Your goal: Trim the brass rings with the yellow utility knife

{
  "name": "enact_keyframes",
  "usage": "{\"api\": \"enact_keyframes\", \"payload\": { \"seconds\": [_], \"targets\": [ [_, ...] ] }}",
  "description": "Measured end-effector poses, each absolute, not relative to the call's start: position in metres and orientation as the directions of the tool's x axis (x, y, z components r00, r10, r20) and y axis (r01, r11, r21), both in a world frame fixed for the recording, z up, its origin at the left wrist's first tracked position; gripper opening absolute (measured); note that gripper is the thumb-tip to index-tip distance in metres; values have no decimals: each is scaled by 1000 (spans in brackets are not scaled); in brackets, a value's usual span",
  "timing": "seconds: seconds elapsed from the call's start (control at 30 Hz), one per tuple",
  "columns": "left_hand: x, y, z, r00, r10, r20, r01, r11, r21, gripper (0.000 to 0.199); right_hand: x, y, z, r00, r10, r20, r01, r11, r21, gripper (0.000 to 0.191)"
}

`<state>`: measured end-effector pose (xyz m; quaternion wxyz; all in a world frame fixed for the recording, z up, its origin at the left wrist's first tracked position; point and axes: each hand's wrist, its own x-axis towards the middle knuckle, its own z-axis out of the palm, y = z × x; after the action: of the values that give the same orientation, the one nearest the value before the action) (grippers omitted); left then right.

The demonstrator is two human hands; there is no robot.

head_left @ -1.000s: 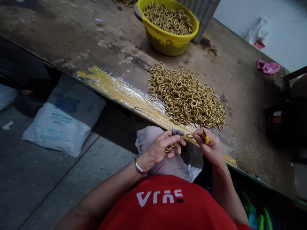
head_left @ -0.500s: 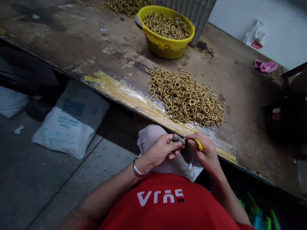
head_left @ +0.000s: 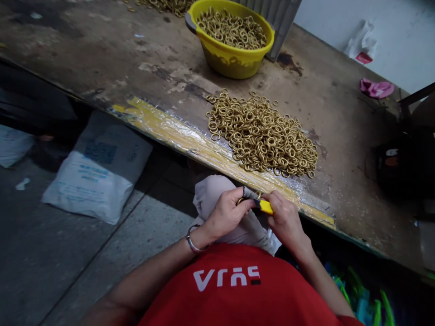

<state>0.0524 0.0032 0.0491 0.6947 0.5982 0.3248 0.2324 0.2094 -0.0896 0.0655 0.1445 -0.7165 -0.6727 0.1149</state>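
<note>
My left hand (head_left: 226,215) is closed on a short dark grey cylinder (head_left: 249,194), with a brass ring (head_left: 240,200) between its fingers. Close beside it, my right hand (head_left: 283,217) grips a yellow-handled tool (head_left: 266,207) whose dark tip touches the cylinder near my left thumb. Another brass ring (head_left: 259,195) shows at my right fingertips. Both hands are over my lap, just off the table's front edge. Beyond them, a heap of brass rings (head_left: 263,131) lies on the table (head_left: 163,59).
Behind the heap stands a yellow basin (head_left: 234,63) full of rings. More rings (head_left: 170,5) lie at the far edge of view. A pink cloth (head_left: 376,88) is at the right. White sacks (head_left: 98,172) rest on the floor at left.
The yellow-handled tool has swung down and left, so its tip now meets the cylinder. My right hand has moved slightly left. The view has shifted a little.
</note>
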Motion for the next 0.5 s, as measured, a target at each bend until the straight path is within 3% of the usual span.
{"api": "enact_keyframes", "payload": {
  "seconds": [0.1,0.23,0.4,0.5],
  "targets": [
    [51,4,59,657,749,-87,94,33,995,19,219,-86,56,127,991,35,966,-115,-230,22],
    [47,2,69,757,651,-58,50,31,998,16,252,-81,45,406,913,25,913,-405,-39,23],
    [49,6,58,805,537,-252,37,377,925,24,268,-66,40,343,934,96,936,-331,-123,35],
    [52,10,46,794,529,-301,-77,578,813,28,263,-52,33,369,926,76,928,-363,-85,34]
  ]
}}
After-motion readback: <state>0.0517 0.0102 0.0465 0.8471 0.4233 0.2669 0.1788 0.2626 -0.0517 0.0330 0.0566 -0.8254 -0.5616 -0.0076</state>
